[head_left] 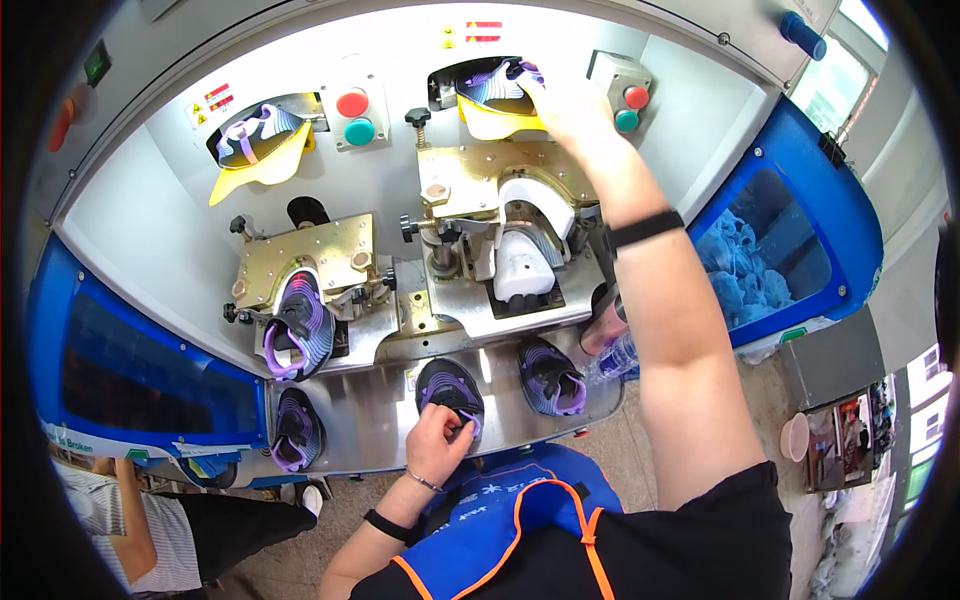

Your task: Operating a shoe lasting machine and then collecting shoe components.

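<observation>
My left hand (437, 447) has its fingers closed on the near rim of a black and purple shoe upper (447, 383), which rests on the steel ledge (375, 395). Stretched far forward, my right hand (566, 104) grips the edge of a grey-and-purple shoe upper (490, 84) on the right yellow holder (500, 124). Its fingertips are partly hidden by glare. A similar upper (262, 138) sits on the left yellow holder (262, 176). Another upper (298, 322) is fitted in the left brass-plated clamp (310, 250). A white form (524, 264) fills the right clamp (500, 170).
More uppers lie on the ledge, one at the left (297, 430) and one at the right (550, 376), beside a clear bottle (612, 358). Red and green buttons (355, 115) are on the back wall. Blue side guards (800, 215) flank the machine. A person (150, 525) is at lower left.
</observation>
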